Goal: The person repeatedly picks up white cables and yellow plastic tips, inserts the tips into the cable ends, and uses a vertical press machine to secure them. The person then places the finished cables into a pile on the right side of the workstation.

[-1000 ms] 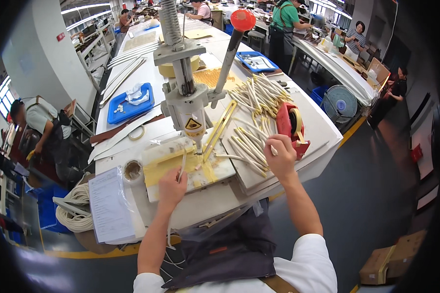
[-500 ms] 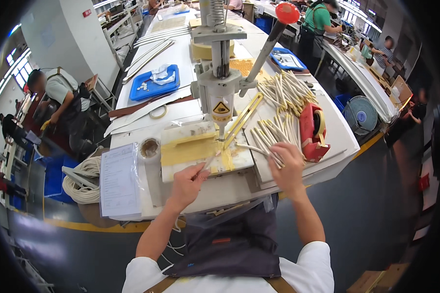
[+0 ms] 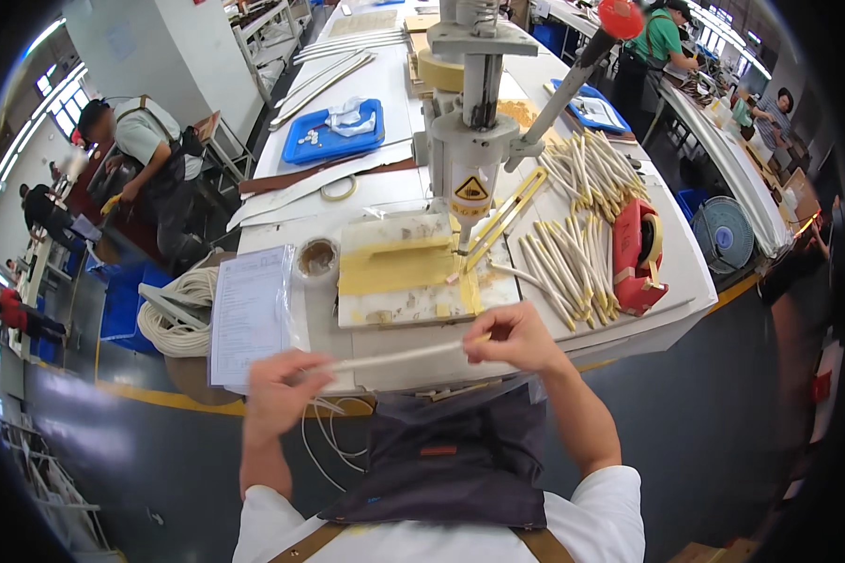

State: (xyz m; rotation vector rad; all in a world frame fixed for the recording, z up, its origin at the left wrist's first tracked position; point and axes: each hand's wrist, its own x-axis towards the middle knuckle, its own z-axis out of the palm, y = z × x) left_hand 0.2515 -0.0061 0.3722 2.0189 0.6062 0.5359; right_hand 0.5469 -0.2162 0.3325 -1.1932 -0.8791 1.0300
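A length of white cord (image 3: pixel 399 358) stretches roughly level between my two hands, in front of the table edge. My left hand (image 3: pixel 286 380) is closed around its left end, slightly blurred. With thumb and fingers, my right hand (image 3: pixel 514 338) pinches the right end, where a little yellow shows. Just beyond them stands a hand press (image 3: pixel 474 155) with a long red-knobbed lever. Under it lies a white block (image 3: pixel 394 308) partly covered in yellow tape. Several cut cord pieces with yellow-taped ends (image 3: pixel 573 267) are piled to the right of the block.
Right of the pile is a red tape dispenser (image 3: pixel 637 272). A tape roll (image 3: pixel 317 261) and a printed sheet (image 3: pixel 251 314) lie left of the block. Farther back is a blue tray (image 3: pixel 333 133). A coil of white cord (image 3: pixel 176 314) hangs low at left. Other people work nearby.
My right hand has left the cord pile and come left and nearer. My left hand has drawn back leftward from the block. A cord now spans both hands. The view has shifted.
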